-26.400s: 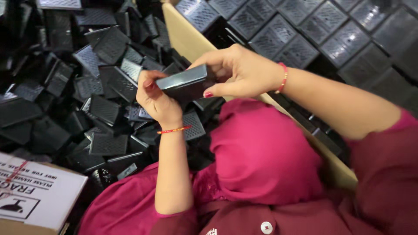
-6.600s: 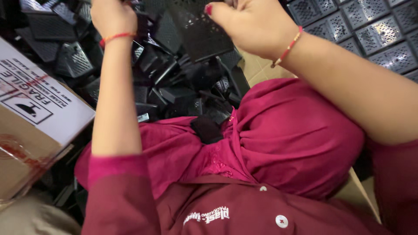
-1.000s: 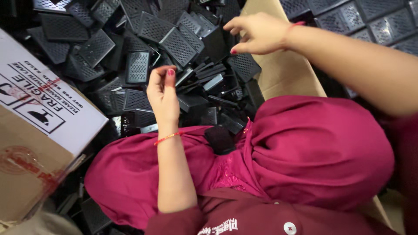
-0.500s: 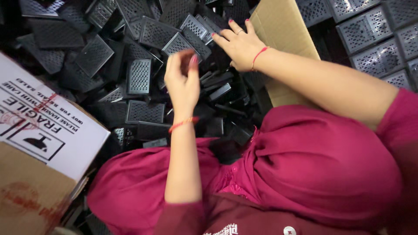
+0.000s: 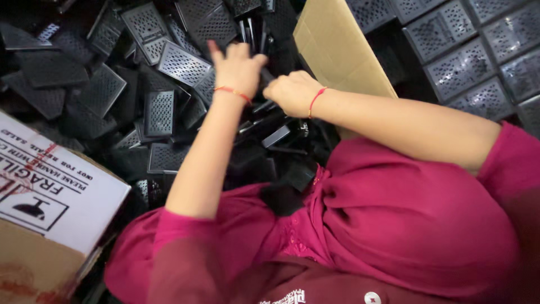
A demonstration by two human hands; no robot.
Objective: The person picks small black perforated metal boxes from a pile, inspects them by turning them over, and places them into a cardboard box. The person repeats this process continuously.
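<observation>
A: Obs. 1: where are the hands?

B: Both reach into the heap of black perforated plates (image 5: 169, 62) in front of the knees. Left hand (image 5: 239, 65) lies on the heap, fingers loosely spread, tips on the plates; whether it grips 1 cannot be told. Right hand (image 5: 292, 93) is just beside it, fingers curled under into the dark parts; what they pinch is hidden.

A: Nearest items?

B: A grey perforated plate (image 5: 183, 65) just left of the left hand, another plate (image 5: 159, 112) standing below it. Narrow black pieces (image 5: 275, 135) lie under both wrists.

A: Further out?

B: A brown cardboard flap (image 5: 337, 50) rises right behind the right hand, walling the heap off from rows of packed plates (image 5: 467, 50) at the upper right. A white-labelled carton (image 5: 50, 197) sits at the lower left edge. Pink cloth (image 5: 394, 225) over the lap covers the heap's near edge.
</observation>
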